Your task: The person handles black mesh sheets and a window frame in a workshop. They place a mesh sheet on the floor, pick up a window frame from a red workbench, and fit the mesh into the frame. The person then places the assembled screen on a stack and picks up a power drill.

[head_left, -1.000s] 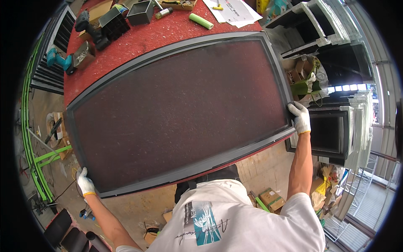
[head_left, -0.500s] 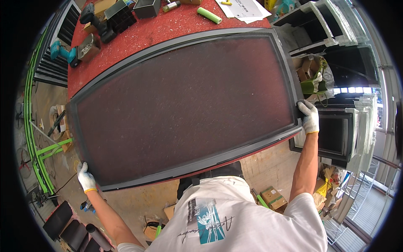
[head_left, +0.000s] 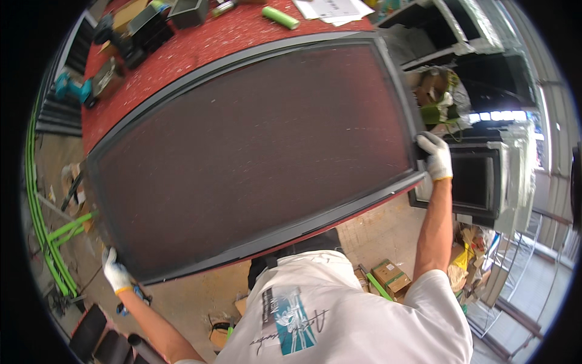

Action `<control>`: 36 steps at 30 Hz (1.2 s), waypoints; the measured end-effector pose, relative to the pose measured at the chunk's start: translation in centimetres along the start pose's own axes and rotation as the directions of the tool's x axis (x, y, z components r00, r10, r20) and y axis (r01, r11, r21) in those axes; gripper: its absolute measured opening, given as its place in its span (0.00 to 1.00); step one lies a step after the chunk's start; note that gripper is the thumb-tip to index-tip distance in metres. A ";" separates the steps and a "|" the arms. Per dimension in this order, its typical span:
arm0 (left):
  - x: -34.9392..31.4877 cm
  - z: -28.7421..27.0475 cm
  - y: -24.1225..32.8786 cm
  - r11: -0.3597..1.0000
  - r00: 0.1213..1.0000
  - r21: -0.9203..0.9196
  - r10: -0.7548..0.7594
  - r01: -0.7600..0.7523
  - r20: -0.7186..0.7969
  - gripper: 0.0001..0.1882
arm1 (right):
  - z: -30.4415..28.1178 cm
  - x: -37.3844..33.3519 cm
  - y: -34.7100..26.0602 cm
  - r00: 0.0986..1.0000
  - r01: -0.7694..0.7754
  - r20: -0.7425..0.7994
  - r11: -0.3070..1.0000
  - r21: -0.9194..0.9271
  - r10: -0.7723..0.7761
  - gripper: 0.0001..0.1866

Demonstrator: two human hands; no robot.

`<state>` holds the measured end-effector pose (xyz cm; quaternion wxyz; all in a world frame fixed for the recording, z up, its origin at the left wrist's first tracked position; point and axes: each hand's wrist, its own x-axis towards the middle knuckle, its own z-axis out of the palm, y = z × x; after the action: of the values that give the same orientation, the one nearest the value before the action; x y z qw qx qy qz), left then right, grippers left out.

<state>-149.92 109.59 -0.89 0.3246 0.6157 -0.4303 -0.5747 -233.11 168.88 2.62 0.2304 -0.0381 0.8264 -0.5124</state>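
A: Gripping what?
B: With the right hand [head_left: 436,159], holding the right edge of the grey-framed dark screen panel [head_left: 254,151], close to its near corner. With the left hand [head_left: 117,273], placed at the near-left corner; too blurred to tell how closed.
A: How far along?
B: Framed all round, apparently, and spread over the red table [head_left: 194,51]. Not yet released; cannot tell whether resting or slightly lifted, nor what else remains.
A: Posed how?
B: With forearms [head_left: 435,212] wide apart, reaching forward.
A: And farther out?
B: At far left, a teal cordless drill [head_left: 74,87]; at the far side, a light-green roll [head_left: 280,17].
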 end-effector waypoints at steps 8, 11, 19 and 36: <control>-0.4 3.1 3.4 0.924 0.998 0.382 0.018 0.004 -0.055 0.21 | 1.4 1.0 1.0 0.997 -0.073 -0.019 0.990 -0.122 0.072 0.20; 1.9 1.8 2.4 0.942 1.000 0.334 0.016 -0.020 0.013 0.21 | 2.2 2.1 2.1 0.990 -0.142 -0.040 0.937 -0.321 0.136 0.21; 3.0 -0.4 2.7 0.969 0.997 0.236 0.078 -0.076 0.000 0.23 | 2.2 -1.6 -2.3 0.989 -0.005 -0.146 0.971 -0.241 -0.031 0.23; -16.2 23.1 25.5 0.309 0.400 0.406 0.902 -0.860 0.161 0.27 | -16.2 -21.2 -1.4 0.729 0.374 -0.634 0.926 0.051 -0.259 0.18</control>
<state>-176.21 115.72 25.92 0.4618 0.3612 -0.7935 -0.1633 -221.28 188.04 17.05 -0.1404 0.0107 0.7886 -0.5986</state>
